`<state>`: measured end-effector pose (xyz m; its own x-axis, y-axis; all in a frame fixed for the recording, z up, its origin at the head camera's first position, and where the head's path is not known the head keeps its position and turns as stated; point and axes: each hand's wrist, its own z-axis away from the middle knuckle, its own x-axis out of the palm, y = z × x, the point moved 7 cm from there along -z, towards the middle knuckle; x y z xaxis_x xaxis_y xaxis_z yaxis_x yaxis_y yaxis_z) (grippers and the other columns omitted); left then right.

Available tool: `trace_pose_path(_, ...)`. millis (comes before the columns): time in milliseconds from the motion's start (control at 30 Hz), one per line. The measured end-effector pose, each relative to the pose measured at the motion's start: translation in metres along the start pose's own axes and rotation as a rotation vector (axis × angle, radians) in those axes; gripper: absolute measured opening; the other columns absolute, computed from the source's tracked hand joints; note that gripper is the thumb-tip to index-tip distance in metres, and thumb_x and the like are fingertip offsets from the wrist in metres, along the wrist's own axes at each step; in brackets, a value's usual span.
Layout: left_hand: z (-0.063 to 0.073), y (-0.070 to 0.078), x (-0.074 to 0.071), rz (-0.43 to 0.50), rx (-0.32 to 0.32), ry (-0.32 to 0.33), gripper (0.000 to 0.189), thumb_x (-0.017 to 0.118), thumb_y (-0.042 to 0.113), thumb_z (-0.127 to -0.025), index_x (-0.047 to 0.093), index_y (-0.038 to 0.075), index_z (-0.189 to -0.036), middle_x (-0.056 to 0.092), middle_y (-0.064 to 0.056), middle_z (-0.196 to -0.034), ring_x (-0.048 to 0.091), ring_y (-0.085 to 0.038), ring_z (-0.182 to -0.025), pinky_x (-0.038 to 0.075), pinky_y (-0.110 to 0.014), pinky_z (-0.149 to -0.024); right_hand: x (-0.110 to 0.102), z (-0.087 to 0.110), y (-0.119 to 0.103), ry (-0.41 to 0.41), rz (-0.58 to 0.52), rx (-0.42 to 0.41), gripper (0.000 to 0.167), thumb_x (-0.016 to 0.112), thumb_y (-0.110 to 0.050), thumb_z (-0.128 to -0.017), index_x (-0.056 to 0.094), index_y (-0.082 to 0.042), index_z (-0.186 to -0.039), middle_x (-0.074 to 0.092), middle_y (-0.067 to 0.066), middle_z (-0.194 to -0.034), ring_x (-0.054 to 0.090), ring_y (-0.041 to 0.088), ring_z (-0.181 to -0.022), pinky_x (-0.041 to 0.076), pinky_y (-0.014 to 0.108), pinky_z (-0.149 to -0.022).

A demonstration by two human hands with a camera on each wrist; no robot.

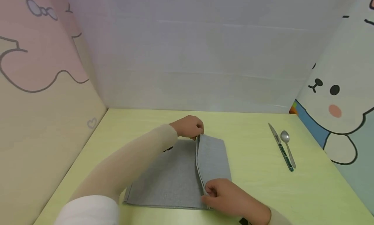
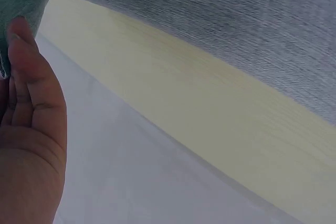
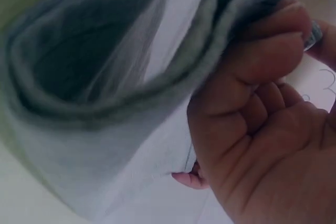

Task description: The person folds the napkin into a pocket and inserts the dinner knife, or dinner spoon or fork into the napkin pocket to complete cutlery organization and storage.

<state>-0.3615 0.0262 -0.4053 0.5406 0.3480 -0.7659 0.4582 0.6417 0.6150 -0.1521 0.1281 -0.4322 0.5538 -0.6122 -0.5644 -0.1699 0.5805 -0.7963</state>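
A grey cloth (image 1: 172,182) lies on the table with its right part lifted and turned over toward the left. At the far end of the raised edge, my left hand (image 1: 188,126) pinches the fabric between thumb and fingers. My right hand (image 1: 225,195) grips the near end of that same edge. From the right wrist, the cloth (image 3: 100,156) shows two layers bending in a loop beside the curled fingers of the hand (image 3: 262,140). In the left wrist view, a corner hangs from the fingertips of the hand (image 2: 37,124), while more cloth (image 2: 236,30) spreads across the top.
A knife (image 1: 281,147) with a dark green handle and a metal spoon (image 1: 285,137) lie side by side on the right of the pale yellow table (image 1: 251,147). A white wall (image 1: 198,88) closes off the back, and cartoon-printed panels (image 1: 41,121) stand at both sides.
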Motion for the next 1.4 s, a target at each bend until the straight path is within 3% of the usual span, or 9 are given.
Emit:
trace_pose_path(100, 0.007, -0.012, -0.004, 0.075, -0.024, 0.036, 0.018, 0.056, 0.023, -0.103, 0.073, 0.019, -0.098, 0.070, -0.002, -0.088, 0.069, -0.021, -0.077, 0.055, -0.037, -0.073, 0.009, -0.009, -0.008, -0.001, -0.006, -0.018, 0.043, 0.070, -0.026, -0.099, 0.042, -0.018, -0.067, 0.031, -0.009, -0.056, 0.028, 0.007, -0.050, 0.030, 0.025, -0.051)
trace_pose_path(267, 0.019, -0.032, -0.007, 0.106, -0.028, 0.080, 0.011, 0.060, 0.010, -0.098, 0.070, 0.015, -0.100, 0.068, 0.001, -0.097, 0.067, -0.017, -0.079, 0.055, -0.035, -0.074, 0.022, -0.022, -0.021, 0.008, 0.001, -0.051, 0.038, 0.069, -0.020, -0.097, 0.043, -0.018, -0.068, 0.035, -0.011, -0.057, 0.029, 0.006, -0.051, 0.028, 0.024, -0.052)
trace_pose_path(533, 0.047, -0.061, -0.021, 0.132, -0.091, 0.137, 0.022, 0.061, 0.009, -0.101, 0.067, 0.008, -0.122, 0.066, -0.004, -0.110, 0.068, -0.017, -0.087, 0.056, -0.037, -0.082, 0.044, -0.047, -0.049, 0.026, 0.109, -0.131, 0.020, 0.070, -0.013, -0.091, 0.058, -0.018, -0.076, 0.040, -0.013, -0.058, 0.038, 0.000, -0.053, 0.033, 0.019, -0.053)
trace_pose_path(833, 0.074, -0.100, -0.026, 0.175, -0.133, 0.190, 0.019, 0.062, 0.012, -0.102, 0.069, 0.011, -0.120, 0.068, -0.003, -0.111, 0.067, -0.018, -0.094, 0.056, -0.037, -0.082, 0.066, -0.072, -0.079, 0.033, 0.203, -0.110, 0.008, 0.070, -0.014, -0.092, 0.063, -0.016, -0.090, 0.052, -0.013, -0.063, 0.047, 0.001, -0.055, 0.043, 0.019, -0.055)
trace_pose_path(1000, 0.088, -0.114, -0.030, 0.128, -0.152, 0.224, 0.019, 0.060, 0.009, -0.102, 0.070, 0.010, -0.119, 0.067, -0.005, -0.112, 0.064, -0.021, -0.098, 0.054, -0.041, -0.084, 0.077, -0.087, -0.090, 0.023, 0.291, -0.150, 0.004, 0.069, -0.013, -0.092, 0.065, -0.013, -0.089, 0.051, -0.012, -0.060, 0.046, 0.001, -0.054, 0.043, 0.018, -0.055)
trace_pose_path(1167, 0.099, -0.125, -0.029, 0.082, -0.167, 0.229, 0.020, 0.057, 0.007, -0.103, 0.070, 0.008, -0.119, 0.066, -0.007, -0.114, 0.062, -0.024, -0.104, 0.052, -0.044, -0.089, 0.092, -0.102, -0.096, 0.002, 0.325, -0.157, 0.016, 0.069, -0.011, -0.090, 0.059, -0.015, -0.079, 0.047, -0.010, -0.059, 0.041, 0.004, -0.054, 0.038, 0.019, -0.051)
trace_pose_path(1400, 0.113, -0.135, -0.035, 0.123, -0.198, 0.266, 0.021, 0.056, 0.009, -0.104, 0.068, 0.009, -0.122, 0.065, -0.009, -0.120, 0.060, -0.027, -0.110, 0.051, -0.045, -0.090, 0.100, -0.110, -0.114, 0.007, 0.356, -0.159, 0.015, 0.068, -0.010, -0.090, 0.058, -0.014, -0.079, 0.048, -0.009, -0.059, 0.040, 0.005, -0.052, 0.036, 0.019, -0.049)
